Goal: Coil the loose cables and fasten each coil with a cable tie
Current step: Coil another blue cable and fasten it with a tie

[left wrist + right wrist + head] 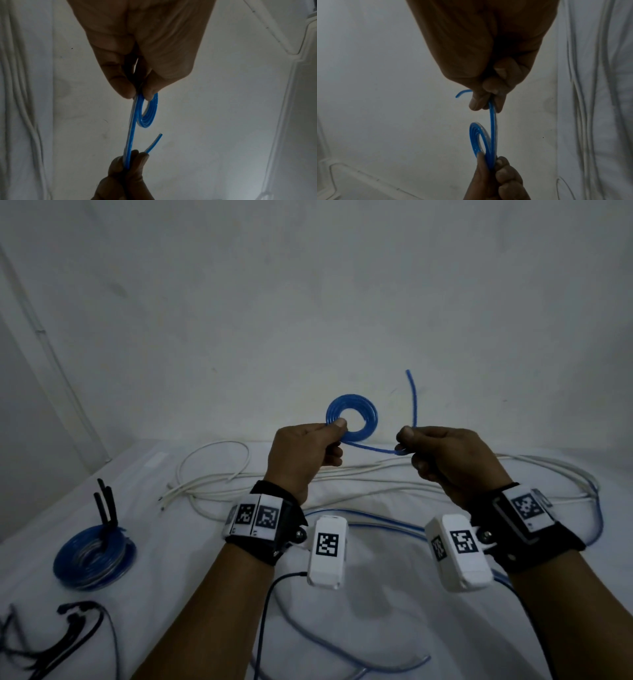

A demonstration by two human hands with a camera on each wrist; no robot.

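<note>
Mid-wind: L hand point(306, 455) pinching blue coil point(352, 419) w/ thumb + fingers point(120, 86), held up in the air over the bed point(205, 594). R hand point(445, 460) pinching the tail point(412, 402). Prob best to keep tension, lay last wraps flat, then grab a tie point(51, 642).

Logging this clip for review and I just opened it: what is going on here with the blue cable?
A person is coiling a blue cable in mid-air above a white-covered surface. The left hand pinches the small blue coil at its rim, and the right hand grips the short free tail, which sticks up past its fingers. No tie is on this coil yet. To the left lies a finished blue coil with black cable ties on it, spare black ties nearer the camera, and loose white cables behind.
</note>
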